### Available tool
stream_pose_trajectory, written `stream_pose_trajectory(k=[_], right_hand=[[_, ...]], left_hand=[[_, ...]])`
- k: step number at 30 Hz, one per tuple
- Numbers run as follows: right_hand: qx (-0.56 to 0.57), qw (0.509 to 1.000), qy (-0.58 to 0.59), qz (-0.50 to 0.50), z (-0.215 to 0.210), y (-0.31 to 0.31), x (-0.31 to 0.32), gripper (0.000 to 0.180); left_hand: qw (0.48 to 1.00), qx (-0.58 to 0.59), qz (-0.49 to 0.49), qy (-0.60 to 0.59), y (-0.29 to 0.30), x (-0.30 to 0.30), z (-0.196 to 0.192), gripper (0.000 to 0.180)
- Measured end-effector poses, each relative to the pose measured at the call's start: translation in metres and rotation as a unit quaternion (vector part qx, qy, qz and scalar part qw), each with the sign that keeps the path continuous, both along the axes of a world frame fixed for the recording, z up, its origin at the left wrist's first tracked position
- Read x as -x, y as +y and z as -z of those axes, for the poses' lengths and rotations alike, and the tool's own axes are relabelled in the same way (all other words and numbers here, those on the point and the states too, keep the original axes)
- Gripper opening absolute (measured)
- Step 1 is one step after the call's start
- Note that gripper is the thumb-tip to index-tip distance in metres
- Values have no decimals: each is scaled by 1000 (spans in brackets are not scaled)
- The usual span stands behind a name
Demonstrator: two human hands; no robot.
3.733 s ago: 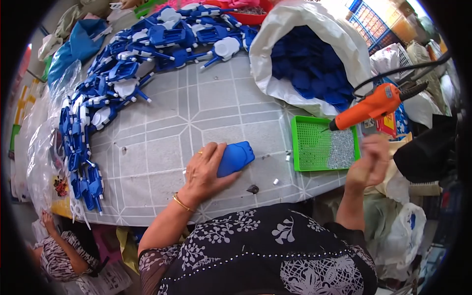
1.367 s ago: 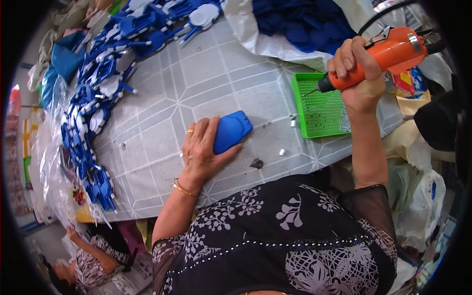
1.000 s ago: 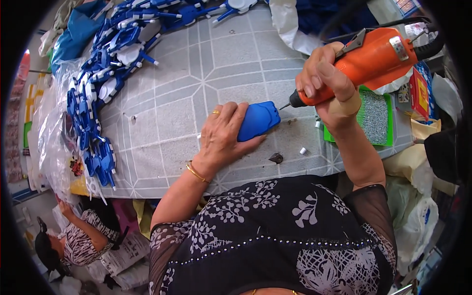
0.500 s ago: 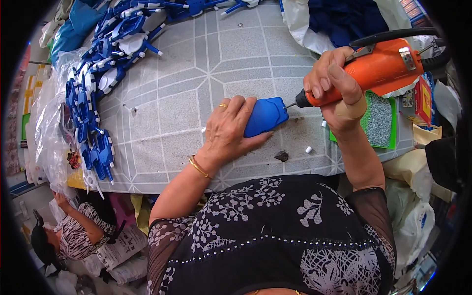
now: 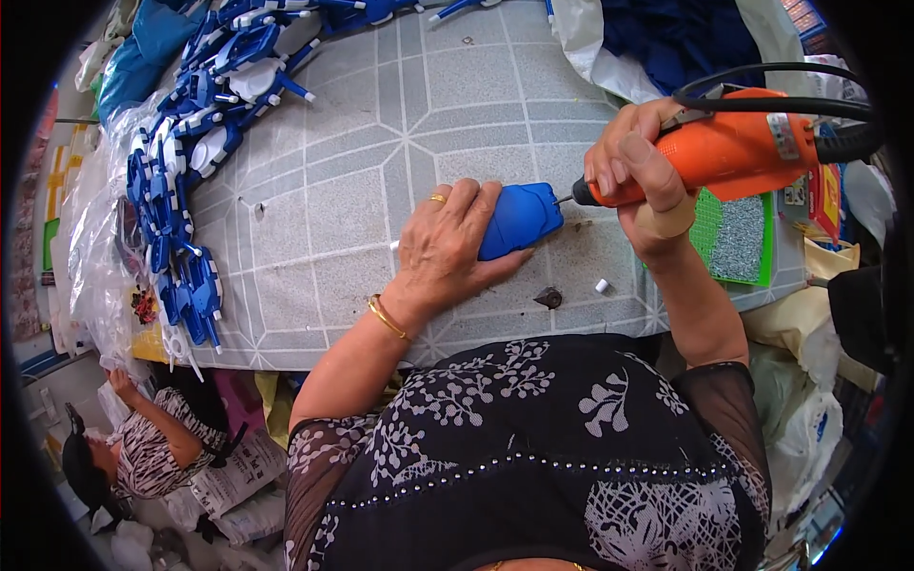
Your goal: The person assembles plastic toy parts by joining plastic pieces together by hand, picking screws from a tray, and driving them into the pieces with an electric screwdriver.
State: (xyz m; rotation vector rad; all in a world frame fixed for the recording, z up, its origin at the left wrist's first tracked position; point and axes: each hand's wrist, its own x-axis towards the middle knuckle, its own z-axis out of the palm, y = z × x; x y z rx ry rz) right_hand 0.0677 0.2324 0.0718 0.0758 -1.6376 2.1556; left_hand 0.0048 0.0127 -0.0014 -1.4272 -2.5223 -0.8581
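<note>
My left hand (image 5: 446, 249) presses a blue plastic part (image 5: 522, 219) down on the grey patterned table (image 5: 381, 181), fingers wrapped over its left end. My right hand (image 5: 636, 173) grips an orange electric screwdriver (image 5: 738, 152) with a black cord. The tool's bit touches the right end of the blue part.
A long pile of blue and white plastic pieces (image 5: 186, 181) curves along the table's left and far side. A green tray of small screws (image 5: 738, 238) lies right of my right hand. A white bag of dark blue parts (image 5: 666, 38) sits at the far right. Another person (image 5: 143, 447) crouches low left.
My right hand took the orange screwdriver from beside the green tray and brought it left until its bit met the blue part. My left hand stayed on the part.
</note>
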Motion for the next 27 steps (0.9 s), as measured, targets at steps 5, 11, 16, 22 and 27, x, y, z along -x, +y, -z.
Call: stream_pose_trajectory(k=[5, 11, 16, 22, 27], right_hand=[[-6, 999, -17, -26, -1, -4, 1, 25], [-38, 997, -20, -66, 2, 4, 10, 24], [-93, 992, -25, -86, -1, 2, 12, 24], [-54, 995, -37, -81, 4, -2, 8, 24], [38, 997, 56, -24, 9, -1, 1, 22]], left_hand=[[1000, 0, 2, 13, 1, 0, 0, 72], [1000, 5, 3, 13, 3, 1, -1, 74], [1000, 17, 10, 12, 2, 2, -3, 79], [999, 32, 11, 12, -1, -1, -6, 79], [1000, 22, 6, 5, -3, -5, -2, 76]])
